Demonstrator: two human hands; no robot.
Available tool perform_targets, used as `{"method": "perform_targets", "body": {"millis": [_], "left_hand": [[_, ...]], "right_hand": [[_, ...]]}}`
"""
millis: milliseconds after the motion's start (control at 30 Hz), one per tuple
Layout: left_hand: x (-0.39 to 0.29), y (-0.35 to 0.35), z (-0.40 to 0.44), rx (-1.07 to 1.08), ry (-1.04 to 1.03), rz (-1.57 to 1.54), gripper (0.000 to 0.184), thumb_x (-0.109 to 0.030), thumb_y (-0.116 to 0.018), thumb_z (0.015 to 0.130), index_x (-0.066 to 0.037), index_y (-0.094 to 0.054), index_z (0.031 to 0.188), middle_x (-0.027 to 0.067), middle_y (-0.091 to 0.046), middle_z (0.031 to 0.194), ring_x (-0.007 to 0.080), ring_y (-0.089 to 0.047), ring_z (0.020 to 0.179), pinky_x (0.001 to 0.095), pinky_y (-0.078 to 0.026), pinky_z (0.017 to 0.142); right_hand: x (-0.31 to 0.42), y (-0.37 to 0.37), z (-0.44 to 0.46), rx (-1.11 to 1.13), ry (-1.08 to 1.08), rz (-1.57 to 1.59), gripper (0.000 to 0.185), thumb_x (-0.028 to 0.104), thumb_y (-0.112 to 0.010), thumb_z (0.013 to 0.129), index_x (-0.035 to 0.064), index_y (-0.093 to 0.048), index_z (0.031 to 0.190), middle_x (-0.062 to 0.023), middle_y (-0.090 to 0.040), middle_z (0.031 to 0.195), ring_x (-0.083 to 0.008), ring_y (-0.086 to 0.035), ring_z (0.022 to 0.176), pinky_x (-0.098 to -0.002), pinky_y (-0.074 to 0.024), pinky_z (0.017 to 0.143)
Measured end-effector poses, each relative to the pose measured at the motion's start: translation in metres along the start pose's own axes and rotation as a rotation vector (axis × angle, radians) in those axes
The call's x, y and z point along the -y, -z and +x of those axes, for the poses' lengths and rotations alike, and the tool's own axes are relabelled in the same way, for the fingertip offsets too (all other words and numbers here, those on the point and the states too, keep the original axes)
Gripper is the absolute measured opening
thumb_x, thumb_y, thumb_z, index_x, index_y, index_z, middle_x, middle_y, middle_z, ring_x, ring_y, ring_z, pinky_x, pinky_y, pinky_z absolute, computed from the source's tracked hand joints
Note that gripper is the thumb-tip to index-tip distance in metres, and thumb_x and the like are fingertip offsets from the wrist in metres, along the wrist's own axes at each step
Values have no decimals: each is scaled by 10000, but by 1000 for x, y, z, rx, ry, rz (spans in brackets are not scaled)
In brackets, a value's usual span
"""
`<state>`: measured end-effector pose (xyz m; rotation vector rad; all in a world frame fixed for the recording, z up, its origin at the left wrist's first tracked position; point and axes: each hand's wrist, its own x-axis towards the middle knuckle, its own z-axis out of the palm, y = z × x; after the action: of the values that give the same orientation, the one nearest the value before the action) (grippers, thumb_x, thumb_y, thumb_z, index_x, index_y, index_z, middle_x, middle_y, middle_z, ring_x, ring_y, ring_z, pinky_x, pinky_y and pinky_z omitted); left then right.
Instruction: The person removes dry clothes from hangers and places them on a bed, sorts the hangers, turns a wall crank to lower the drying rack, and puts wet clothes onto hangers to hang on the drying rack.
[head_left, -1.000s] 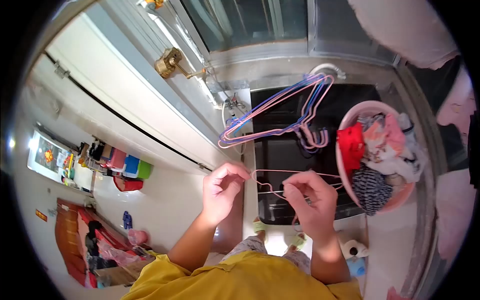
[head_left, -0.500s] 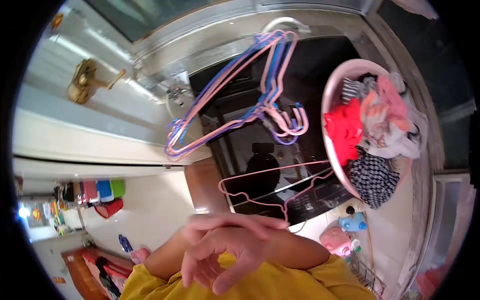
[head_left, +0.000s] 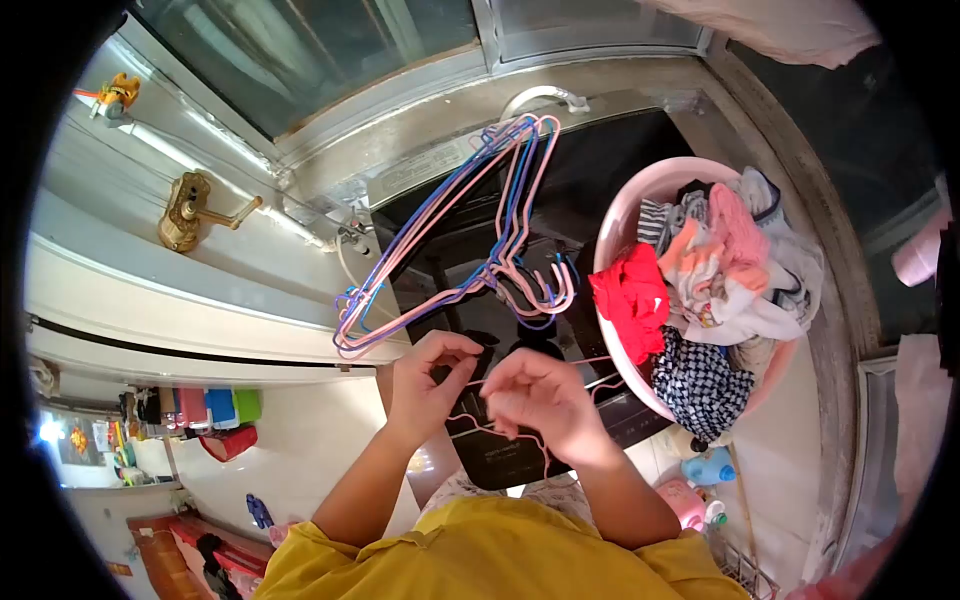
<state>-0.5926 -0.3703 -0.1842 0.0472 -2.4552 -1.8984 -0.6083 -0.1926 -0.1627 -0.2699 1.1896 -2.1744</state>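
Note:
My left hand (head_left: 425,390) is raised over the front of a black glossy washing machine lid (head_left: 590,260), thumb and forefinger curved with a small gap between the tips. Close on its right, my right hand (head_left: 548,405) has loosely bent fingers, with nothing visible in them. Beneath both hands a single pink clothes hanger (head_left: 520,433) lies on the machine, partly covered by them. Farther back lies a bunch of pink, blue and purple hangers (head_left: 440,300), hooks toward the right. A pink basin (head_left: 612,220) of crumpled clothes (head_left: 715,270) stands on the machine's right side.
A brass-coloured hand crank (head_left: 190,212) is fixed to the left wall, with a tap (head_left: 352,235) near the machine's back corner. Blue (head_left: 710,466) and pink (head_left: 683,502) bottles stand at lower right. Window frames (head_left: 480,70) border the back.
My hands, crossed near my body before, have separated and moved forward over the single pink hanger. The view has shifted; the hanger bunch and basin look unmoved on the machine.

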Motion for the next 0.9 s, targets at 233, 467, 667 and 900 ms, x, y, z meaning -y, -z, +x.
{"method": "perform_targets", "body": {"millis": [233, 467, 667, 900], "left_hand": [[1, 29, -13, -118, 178, -70, 77, -27, -555, 875, 1, -595, 934, 44, -609, 862, 90, -543, 763, 229, -448, 699], [16, 145, 9, -470, -159, -81, 211, -120, -439, 932, -1, -518, 775, 64, -538, 712, 99, -469, 620, 219, -380, 572], [29, 254, 54, -533, -254, -73, 142, -113, -484, 905, 18, -513, 856, 67, -520, 744, 105, -467, 615, 212, -375, 568], [56, 340, 89, -314, -573, 4, 269, -44, -616, 798, 24, -522, 1041, 147, -543, 1010, 214, -512, 919, 294, -400, 817]], "right_hand": [[-16, -6, 24, -65, 0, 62, 108, 31, -539, 864, -20, -574, 953, -45, -575, 744, -69, -517, 615, -194, -412, 539], [-16, -66, 79, -108, -52, -142, 151, 9, -543, 856, -60, -593, 981, -81, -607, 762, -75, -534, 623, -193, -427, 555], [-34, -163, 214, -162, 248, -441, 211, 21, -557, 818, -26, -570, 1023, -61, -590, 833, -46, -500, 615, -174, -407, 552], [-50, -254, 370, -28, 505, -521, 383, -16, -601, 751, -19, -526, 1127, -46, -549, 969, -26, -491, 665, -158, -396, 578]]}}
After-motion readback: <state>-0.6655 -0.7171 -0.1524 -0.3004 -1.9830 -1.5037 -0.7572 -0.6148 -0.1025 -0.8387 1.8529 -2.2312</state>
